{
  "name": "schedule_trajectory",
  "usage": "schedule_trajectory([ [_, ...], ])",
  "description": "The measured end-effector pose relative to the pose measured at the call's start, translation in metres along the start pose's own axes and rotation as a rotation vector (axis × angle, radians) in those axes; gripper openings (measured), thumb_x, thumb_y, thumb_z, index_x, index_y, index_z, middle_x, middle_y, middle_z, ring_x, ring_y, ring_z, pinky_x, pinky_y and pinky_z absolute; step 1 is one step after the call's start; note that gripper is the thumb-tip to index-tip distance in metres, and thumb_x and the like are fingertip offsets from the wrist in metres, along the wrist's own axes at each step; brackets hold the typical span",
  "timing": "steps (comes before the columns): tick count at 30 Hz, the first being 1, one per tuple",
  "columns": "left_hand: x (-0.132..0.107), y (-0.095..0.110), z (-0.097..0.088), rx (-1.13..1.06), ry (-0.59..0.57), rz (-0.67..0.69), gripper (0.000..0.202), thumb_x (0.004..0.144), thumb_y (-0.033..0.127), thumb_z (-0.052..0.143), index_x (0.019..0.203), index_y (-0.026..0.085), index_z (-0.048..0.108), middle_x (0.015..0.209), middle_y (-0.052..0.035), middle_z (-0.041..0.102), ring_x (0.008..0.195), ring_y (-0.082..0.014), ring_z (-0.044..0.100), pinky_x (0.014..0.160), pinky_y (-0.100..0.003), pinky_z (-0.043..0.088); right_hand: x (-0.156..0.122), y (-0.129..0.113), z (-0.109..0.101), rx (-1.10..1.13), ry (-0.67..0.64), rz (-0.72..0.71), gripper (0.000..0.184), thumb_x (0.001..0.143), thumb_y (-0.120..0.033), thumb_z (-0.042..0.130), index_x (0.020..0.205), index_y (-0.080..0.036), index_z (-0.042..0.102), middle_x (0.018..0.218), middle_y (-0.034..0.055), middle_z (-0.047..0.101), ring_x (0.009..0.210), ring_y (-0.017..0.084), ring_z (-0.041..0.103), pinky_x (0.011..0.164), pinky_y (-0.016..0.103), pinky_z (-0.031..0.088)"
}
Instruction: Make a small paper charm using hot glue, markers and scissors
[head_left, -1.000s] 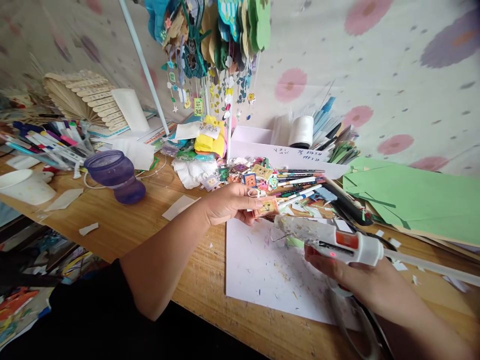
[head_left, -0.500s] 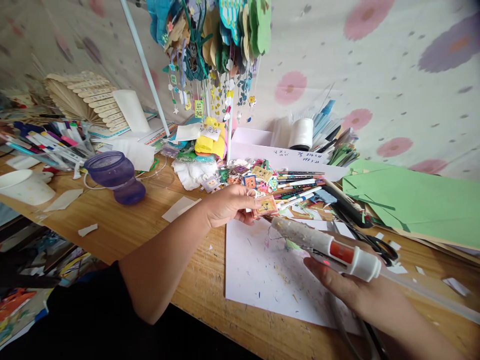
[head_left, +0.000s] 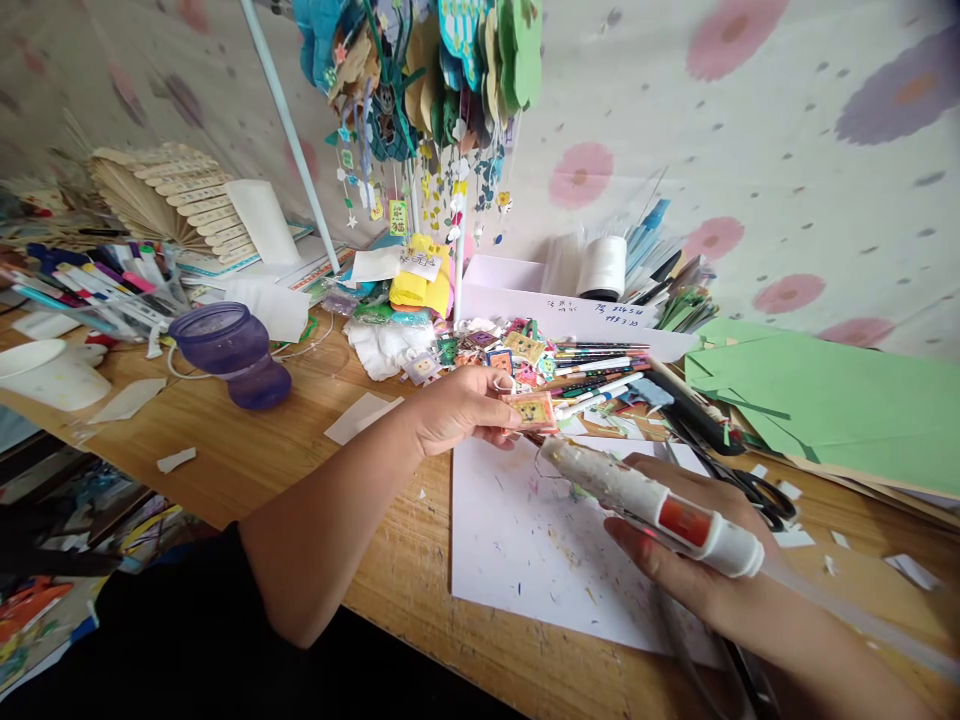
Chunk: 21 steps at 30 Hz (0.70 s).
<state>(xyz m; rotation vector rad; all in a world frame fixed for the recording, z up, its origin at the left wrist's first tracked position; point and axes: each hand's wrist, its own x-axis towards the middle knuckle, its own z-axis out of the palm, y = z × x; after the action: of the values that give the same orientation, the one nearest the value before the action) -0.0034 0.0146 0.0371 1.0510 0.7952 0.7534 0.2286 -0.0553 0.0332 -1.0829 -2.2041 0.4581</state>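
Between the thumb and fingers of my left hand (head_left: pixel 471 408) is a small square orange and yellow decorated charm (head_left: pixel 534 410) with a drawn face on it. My right hand (head_left: pixel 697 560) is wrapped round a white hot glue gun (head_left: pixel 645 495) with a reddish window, a clear glue stick trailing from its back. The glue gun's nozzle end lies close to the charm's lower edge; whether they touch I cannot tell. Beneath both hands lies a white sheet (head_left: pixel 517 540) speckled with colour marks. Small colourful charms (head_left: pixel 480 345) are heaped just beyond my left hand.
Pens and brushes (head_left: pixel 600 375) lie behind the glue gun, with black scissors (head_left: pixel 757 495) to the right. Green paper sheets (head_left: pixel 817 400) cover the far right. A purple cup (head_left: pixel 232 350), a white cup (head_left: pixel 49 375) and a marker box (head_left: pixel 112 300) stand left. Paper mobiles (head_left: pixel 420 90) hang above.
The charm has turned slightly in my left hand and its face shows more. The glue gun has tilted and shifted a little, its rear end slightly lower.
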Motion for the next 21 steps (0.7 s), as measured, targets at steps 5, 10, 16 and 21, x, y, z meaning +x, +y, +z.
schedule_trajectory([
  [5, 0.000, 0.000, -0.001, 0.027, 0.012, 0.010, 0.032, 0.054, 0.018, 0.070, 0.074, 0.016, 0.045, 0.072, 0.0007, 0.057, 0.064, -0.0114, 0.059, 0.060, -0.028, 0.049, -0.001, 0.004, -0.002, -0.043, -0.073, -0.158, 0.011, 0.077, -0.017, 0.050, 0.085, -0.024, 0.054, 0.078, 0.0035, 0.060, 0.071, 0.021, 0.058, 0.060, 0.033, 0.044],
  [10, 0.001, -0.003, -0.002, -0.004, 0.028, 0.060, 0.030, 0.055, 0.014, 0.067, 0.071, 0.018, 0.042, 0.062, 0.0054, 0.053, 0.050, -0.0065, 0.052, 0.052, -0.023, 0.045, -0.003, 0.009, -0.001, -0.048, -0.102, -0.165, 0.009, 0.075, -0.018, 0.052, 0.082, -0.022, 0.050, 0.089, 0.0083, 0.059, 0.078, 0.024, 0.056, 0.063, 0.037, 0.045],
  [16, 0.003, -0.002, -0.005, -0.045, 0.070, 0.062, 0.030, 0.055, 0.015, 0.070, 0.069, 0.016, 0.044, 0.071, -0.0004, 0.062, 0.061, -0.0109, 0.060, 0.054, -0.023, 0.047, -0.001, 0.007, -0.007, 0.044, -0.104, -0.218, 0.010, 0.078, -0.015, 0.050, 0.077, -0.025, 0.050, 0.072, 0.0021, 0.057, 0.069, 0.021, 0.059, 0.060, 0.034, 0.047],
  [21, 0.002, -0.001, -0.006, -0.140, 0.021, 0.071, 0.023, 0.059, 0.016, 0.071, 0.078, 0.012, 0.060, 0.071, -0.0027, 0.064, 0.061, -0.0102, 0.058, 0.058, -0.025, 0.048, -0.008, 0.015, -0.014, 0.070, 0.039, -0.181, 0.020, 0.076, -0.023, 0.059, 0.094, -0.032, 0.062, 0.078, 0.0037, 0.070, 0.069, 0.026, 0.068, 0.054, 0.035, 0.055],
])
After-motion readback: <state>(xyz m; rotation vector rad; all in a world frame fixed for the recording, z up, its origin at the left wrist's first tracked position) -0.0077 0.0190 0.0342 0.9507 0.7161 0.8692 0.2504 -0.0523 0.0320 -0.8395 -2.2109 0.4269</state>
